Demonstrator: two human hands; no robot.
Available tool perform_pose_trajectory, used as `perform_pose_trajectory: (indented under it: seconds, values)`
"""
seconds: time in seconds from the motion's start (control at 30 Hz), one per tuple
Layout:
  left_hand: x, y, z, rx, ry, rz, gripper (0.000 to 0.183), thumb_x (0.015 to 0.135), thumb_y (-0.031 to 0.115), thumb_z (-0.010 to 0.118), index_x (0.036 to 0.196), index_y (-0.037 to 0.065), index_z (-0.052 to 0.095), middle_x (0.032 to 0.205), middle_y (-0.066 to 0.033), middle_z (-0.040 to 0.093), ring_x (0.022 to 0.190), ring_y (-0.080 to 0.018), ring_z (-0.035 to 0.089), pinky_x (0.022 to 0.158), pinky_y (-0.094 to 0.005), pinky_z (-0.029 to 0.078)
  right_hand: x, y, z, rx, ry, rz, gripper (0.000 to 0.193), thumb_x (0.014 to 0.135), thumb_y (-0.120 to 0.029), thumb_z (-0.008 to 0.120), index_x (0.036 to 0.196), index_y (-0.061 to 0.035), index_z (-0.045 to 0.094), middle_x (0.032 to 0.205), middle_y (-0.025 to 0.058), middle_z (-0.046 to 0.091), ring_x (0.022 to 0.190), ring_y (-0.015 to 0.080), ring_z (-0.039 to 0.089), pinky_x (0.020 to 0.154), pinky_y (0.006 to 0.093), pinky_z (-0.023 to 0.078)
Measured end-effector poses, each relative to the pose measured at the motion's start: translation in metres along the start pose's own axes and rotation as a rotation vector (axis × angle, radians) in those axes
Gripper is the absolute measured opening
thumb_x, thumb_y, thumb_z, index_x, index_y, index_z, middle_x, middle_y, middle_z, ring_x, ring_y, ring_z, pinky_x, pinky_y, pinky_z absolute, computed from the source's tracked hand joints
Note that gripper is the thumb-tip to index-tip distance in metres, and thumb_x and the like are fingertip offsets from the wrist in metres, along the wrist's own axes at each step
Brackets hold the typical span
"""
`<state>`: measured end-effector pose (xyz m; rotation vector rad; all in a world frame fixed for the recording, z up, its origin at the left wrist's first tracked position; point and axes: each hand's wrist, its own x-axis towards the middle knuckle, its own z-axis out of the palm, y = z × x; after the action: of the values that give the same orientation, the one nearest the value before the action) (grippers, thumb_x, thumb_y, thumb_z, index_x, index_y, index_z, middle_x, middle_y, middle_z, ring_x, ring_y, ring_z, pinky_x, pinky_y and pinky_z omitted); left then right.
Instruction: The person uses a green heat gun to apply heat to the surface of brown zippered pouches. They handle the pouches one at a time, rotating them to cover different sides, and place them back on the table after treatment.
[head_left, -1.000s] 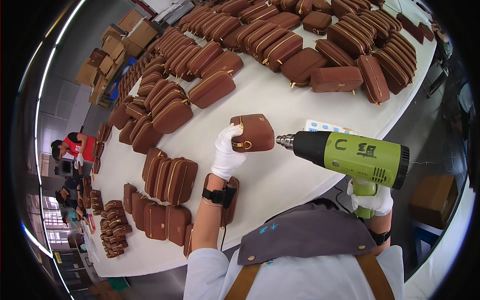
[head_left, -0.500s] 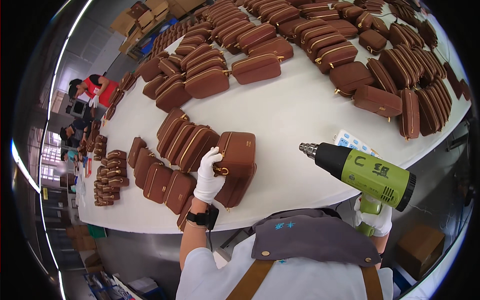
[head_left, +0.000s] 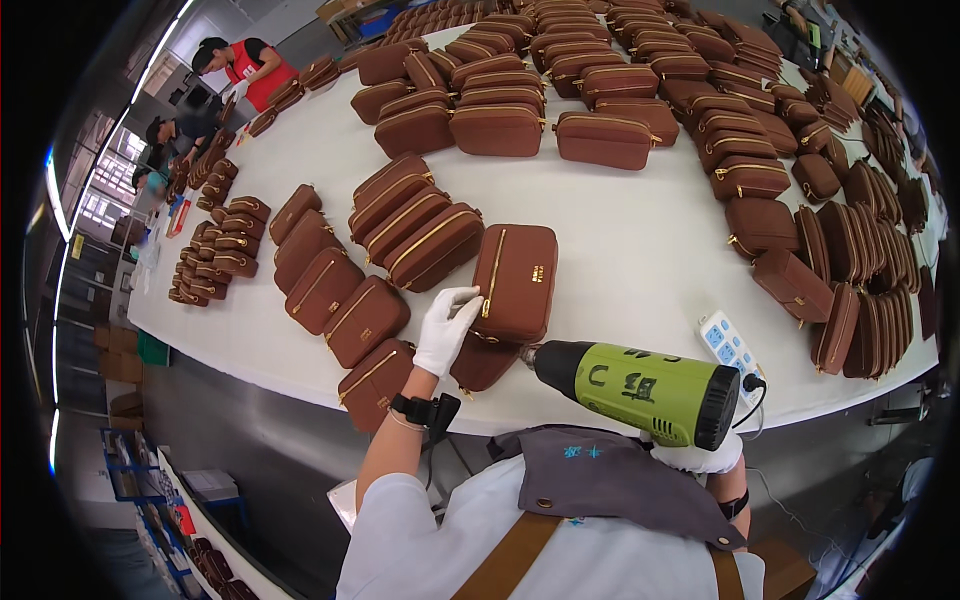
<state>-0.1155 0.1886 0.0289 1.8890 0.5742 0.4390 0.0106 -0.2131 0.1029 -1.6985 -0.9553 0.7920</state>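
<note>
My left hand point(head_left: 446, 328), in a white glove, has its fingers closed at the left edge of a brown zip bag point(head_left: 517, 285), beside the lower end of its gold zipper. The bag's front faces up toward me, and its lower end rests over another brown bag point(head_left: 484, 362). A green and black heat gun point(head_left: 640, 390) is in my gloved right hand point(head_left: 700, 457), whose fingers are mostly hidden beneath the tool. Its metal nozzle points left, close to the lower right corner of the held bag.
Rows of brown bags point(head_left: 365, 320) stand left of my hand, with more rows point(head_left: 600, 140) along the far side of the white table point(head_left: 640, 230). A white power strip point(head_left: 730, 350) lies to the right, its cable trailing. Co-workers point(head_left: 245, 72) are at the far left.
The held bag has turned so its zippered front shows. The heat gun has come left and lower, its nozzle now near the bag. The whole view has shifted.
</note>
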Motion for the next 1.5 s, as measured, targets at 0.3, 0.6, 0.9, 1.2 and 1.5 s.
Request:
perform_pose_trajectory:
  seconds: [0.3, 0.6, 0.9, 1.2, 1.5]
  values:
    - [0.041, 0.019, 0.017, 0.290, -0.258, -0.317, 0.120, 0.065, 0.046, 0.083, 0.153, -0.004, 0.017, 0.139, -0.0279, 0.050, 0.130, -0.0354, 0.050, 0.107, -0.0363, 0.040, 0.010, -0.025, 0.011, 0.461, 0.382, 0.226, 0.060, 0.065, 0.010, 0.068, 0.122, 0.0000, 0.053, 0.088, 0.0153, 0.065, 0.064, 0.0185, 0.062, 0.049, 0.0294, 0.053]
    - [0.056, 0.020, -0.006, -0.025, -0.215, -0.166, 0.122, 0.059, 0.016, 0.091, 0.153, -0.005, 0.016, 0.144, -0.0228, 0.046, 0.129, -0.0312, 0.050, 0.106, -0.0380, 0.043, 0.011, -0.027, 0.018, 0.625, 0.532, 0.192, 0.063, 0.063, 0.012, 0.065, 0.122, 0.0059, 0.047, 0.085, 0.0201, 0.062, 0.060, 0.0226, 0.062, 0.045, 0.0315, 0.054]
    - [0.060, 0.031, -0.106, 0.894, -0.188, -0.082, 0.077, 0.068, 0.027, 0.081, 0.138, 0.013, 0.052, 0.134, -0.0148, 0.054, 0.122, -0.0338, 0.054, 0.102, -0.0425, 0.045, 0.021, -0.019, 0.020, 0.601, 0.597, 0.259, 0.064, 0.061, 0.009, 0.066, 0.122, 0.0062, 0.048, 0.086, 0.0191, 0.062, 0.062, 0.0219, 0.062, 0.047, 0.0320, 0.055]
    - [0.191, 0.053, -0.009, 0.643, -0.269, 0.277, 0.064, 0.076, 0.031, 0.077, 0.132, 0.007, 0.056, 0.130, -0.0177, 0.058, 0.120, -0.0350, 0.055, 0.102, -0.0421, 0.045, 0.043, -0.009, 0.012, 0.668, 0.637, 0.248, 0.067, 0.062, 0.006, 0.071, 0.125, 0.0050, 0.049, 0.089, 0.0160, 0.063, 0.069, 0.0215, 0.064, 0.050, 0.0313, 0.054]
    - [0.357, 0.063, 0.144, 0.762, -0.325, 0.274, 0.092, 0.064, 0.026, 0.085, 0.143, 0.005, 0.041, 0.138, -0.0186, 0.051, 0.127, -0.0348, 0.051, 0.104, -0.0396, 0.047, 0.036, -0.010, 0.008, 0.753, 0.806, 0.263, 0.071, 0.061, 0.008, 0.071, 0.127, 0.0061, 0.046, 0.092, 0.0178, 0.062, 0.072, 0.0230, 0.064, 0.051, 0.0321, 0.055]
